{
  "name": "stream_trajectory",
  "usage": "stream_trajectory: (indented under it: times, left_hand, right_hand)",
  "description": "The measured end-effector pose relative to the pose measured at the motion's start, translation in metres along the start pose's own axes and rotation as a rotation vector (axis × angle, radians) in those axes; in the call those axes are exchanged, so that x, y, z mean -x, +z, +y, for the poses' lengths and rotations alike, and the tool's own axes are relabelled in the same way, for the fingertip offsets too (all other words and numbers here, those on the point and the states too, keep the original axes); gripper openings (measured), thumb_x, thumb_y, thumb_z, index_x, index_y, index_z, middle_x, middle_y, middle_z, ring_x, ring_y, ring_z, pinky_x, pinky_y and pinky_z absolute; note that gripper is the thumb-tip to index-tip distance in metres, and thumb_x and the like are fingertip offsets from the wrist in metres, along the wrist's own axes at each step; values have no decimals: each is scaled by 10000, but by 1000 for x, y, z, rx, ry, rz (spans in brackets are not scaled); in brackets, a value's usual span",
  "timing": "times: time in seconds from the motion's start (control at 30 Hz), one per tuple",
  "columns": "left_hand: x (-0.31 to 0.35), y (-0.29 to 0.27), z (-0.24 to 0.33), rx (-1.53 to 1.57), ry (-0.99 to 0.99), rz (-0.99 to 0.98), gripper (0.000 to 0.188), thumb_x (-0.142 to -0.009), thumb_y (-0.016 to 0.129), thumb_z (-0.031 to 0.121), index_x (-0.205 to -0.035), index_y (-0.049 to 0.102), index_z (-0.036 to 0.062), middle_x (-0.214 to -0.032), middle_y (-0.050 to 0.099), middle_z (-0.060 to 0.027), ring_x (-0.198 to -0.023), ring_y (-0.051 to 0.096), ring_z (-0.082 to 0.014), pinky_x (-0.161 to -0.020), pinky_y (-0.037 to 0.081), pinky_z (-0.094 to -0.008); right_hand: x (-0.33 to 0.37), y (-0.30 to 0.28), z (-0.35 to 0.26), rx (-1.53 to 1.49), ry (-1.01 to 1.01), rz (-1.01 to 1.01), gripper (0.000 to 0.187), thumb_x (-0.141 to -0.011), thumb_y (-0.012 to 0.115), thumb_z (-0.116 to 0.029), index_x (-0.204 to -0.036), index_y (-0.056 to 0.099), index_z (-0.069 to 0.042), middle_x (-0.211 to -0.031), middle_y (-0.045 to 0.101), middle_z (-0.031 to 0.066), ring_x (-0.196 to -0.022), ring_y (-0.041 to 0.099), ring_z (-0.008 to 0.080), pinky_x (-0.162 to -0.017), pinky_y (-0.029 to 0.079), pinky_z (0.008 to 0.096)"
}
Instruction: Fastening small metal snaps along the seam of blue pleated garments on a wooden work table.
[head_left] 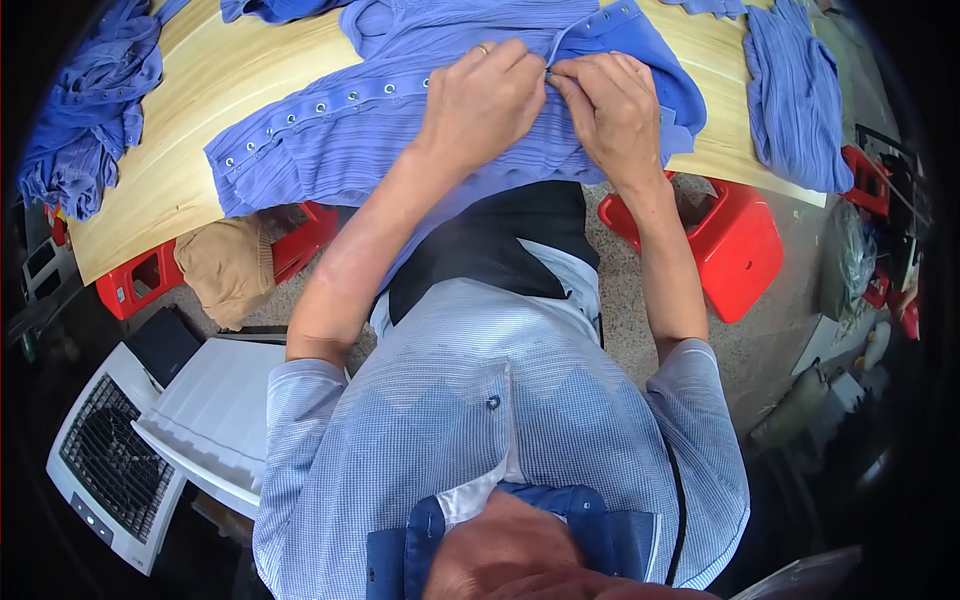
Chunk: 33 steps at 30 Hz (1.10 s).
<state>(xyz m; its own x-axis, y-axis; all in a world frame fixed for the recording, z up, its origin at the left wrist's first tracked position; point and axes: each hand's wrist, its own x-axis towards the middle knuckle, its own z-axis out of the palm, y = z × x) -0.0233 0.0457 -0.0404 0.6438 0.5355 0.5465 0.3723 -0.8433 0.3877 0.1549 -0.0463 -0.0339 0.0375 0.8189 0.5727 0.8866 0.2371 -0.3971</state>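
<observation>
A blue ribbed garment [330,150] lies across the table in front of me, with a row of metal snap fasteners along its placket [355,97]. My left hand [485,108] is closed with its knuckles up, gripping the placket at the middle of the garment. Close beside it, my right hand [612,112] pinches the same placket between thumb and index finger. The fingertips of both hands nearly meet there, and a small dark spot shows between them. The fabric under my fingers is partly hidden.
More blue garments lie on the wooden table [230,75]: a crumpled pile [95,110] at left and a folded piece [795,105] at right. Below the table are red stools [740,255] and a brown cloth [228,270]. A white grilled appliance [120,455] stands lower left.
</observation>
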Motion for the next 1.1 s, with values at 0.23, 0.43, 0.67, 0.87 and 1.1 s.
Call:
stream_trajectory:
  times: [0.23,0.43,0.67,0.87,1.1]
  left_hand:
    - [0,-1,-12,203,-72,38,129,-947,825,66,-1075,830,76,-996,790,-52,-814,774,-282,-691,611,-387]
    - [1,-1,-14,200,-54,22,137,-940,821,51,-1075,827,76,-1020,801,-55,-829,782,-293,-710,620,-394]
    - [2,-2,-12,136,-22,-27,175,-944,789,32,-1114,794,72,-1060,773,-68,-924,776,-327,-760,624,-426]
    - [2,-1,-15,180,-36,-54,192,-951,785,39,-1141,780,67,-1063,759,-80,-959,763,-341,-789,614,-441]
    - [2,-1,-16,216,-48,-47,166,-961,780,46,-1127,786,60,-1048,761,-91,-962,757,-345,-797,608,-443]
  right_hand:
    - [-14,-6,6,-140,97,-98,117,-944,860,-136,-1011,822,-48,-948,815,88,-905,758,294,-993,534,430]
    - [-18,-8,10,-335,352,-211,158,-960,870,-170,-1008,842,-23,-881,820,99,-797,743,279,-981,548,430]
    - [-13,-1,16,-73,36,-99,106,-961,864,-146,-999,823,-55,-936,820,67,-862,753,272,-1087,526,446]
    - [-11,4,16,-19,-55,-43,86,-948,865,-113,-967,792,-70,-932,806,49,-908,762,250,-1109,518,474]
    - [-15,2,18,-42,-116,-64,74,-964,848,-110,-964,787,-69,-928,805,49,-903,764,256,-1102,527,475]
